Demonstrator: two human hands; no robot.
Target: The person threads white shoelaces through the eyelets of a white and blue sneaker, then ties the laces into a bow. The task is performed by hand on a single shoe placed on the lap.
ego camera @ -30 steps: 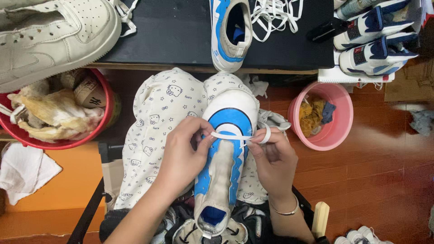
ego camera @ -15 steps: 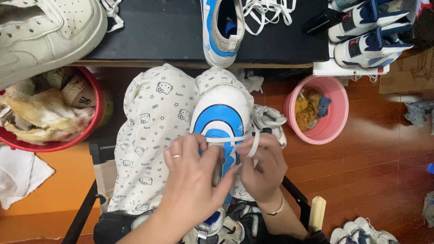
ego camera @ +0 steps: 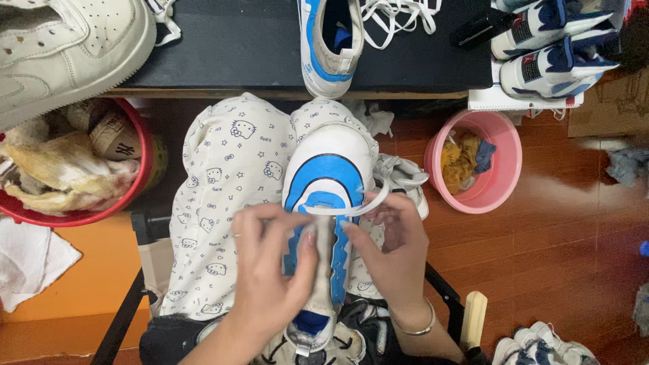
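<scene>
Sneaker: white-and-blue sneaker (ego camera: pixel 328 182) lying on the lap between both hands, resting on cloth with a cartoon-cat print (ego camera: pixel 230 176).
Axis: long axis running straight away from the body; toe pointing toward the black surface (ego camera: pixel 230 40), heel end nearest the body and partly hidden under the hands.
Lace: flat white lace (ego camera: pixel 351 206) stretched across the upper just ahead of the fingertips, looping to the right side.
Left hand: left hand (ego camera: pixel 270 270) over the tongue area, thumb and forefinger pinched on the lace end.
Right hand: right hand (ego camera: pixel 395 250) curled at the right side of the upper, fingers gripping the lace; bracelet at the wrist.
Why so held: probably lap as cradle, toe outward so the eyelet rows face up toward both hands; lace kept taut between the two grips.
Ahead of hands: matching sneaker (ego camera: pixel 331 40) on the surface with loose white laces (ego camera: pixel 399 13) beside it.
Right of hands: pink tub (ego camera: pixel 507 162) holding rags, on the wooden floor.
Left of hands: red basin (ego camera: pixel 138 135) with stuffing; large cream sneaker (ego camera: pixel 67 40) beyond it.
Far right ahead: pair of blue-and-white sneakers (ego camera: pixel 554 40).
</scene>
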